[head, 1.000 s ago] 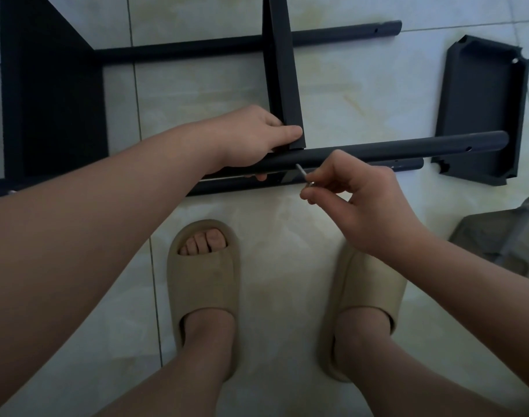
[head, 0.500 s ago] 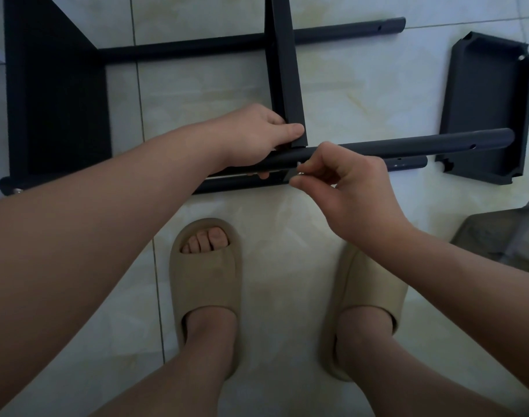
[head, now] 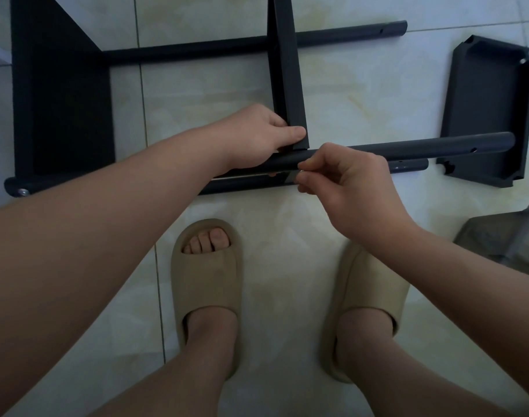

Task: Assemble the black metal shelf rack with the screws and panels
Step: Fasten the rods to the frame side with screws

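- Shelf rack (head: 61, 121), part-built and black, is lying on its side on a pale tiled floor (head: 362, 91), straight ahead of the person's feet.
- Three panels are showing. An end panel (head: 55, 70) is standing at the left, a middle panel (head: 288, 85) is showing edge-on at centre, and a loose panel (head: 485, 115) is lying apart on the tiles at the right.
- Three tubes are running left to right: a far tube (head: 347, 33), a near tube (head: 437, 145) raised off the floor, and a lower tube (head: 407, 167) just beneath it.
- Two forearms are reaching in from below. The left one is covering much of the near and lower tubes.
- Two tan slippers (head: 207, 284) are standing on the tiles below the rack, and a grey bundle (head: 503, 245) is sitting at the right edge.
- Left hand (head: 257, 136) is gripping the middle panel's near end where it is meeting the near tube, with the thumb pressing on the panel's edge and the fingers curling around it.
- Right hand (head: 356, 182), knuckles up, is pinching a screw (head: 300, 172) between thumb and forefinger, right against the near tube. The fingers are hiding most of it and the hole behind.
- A second screw head (head: 23, 192) is sitting in the tube end at the far left.
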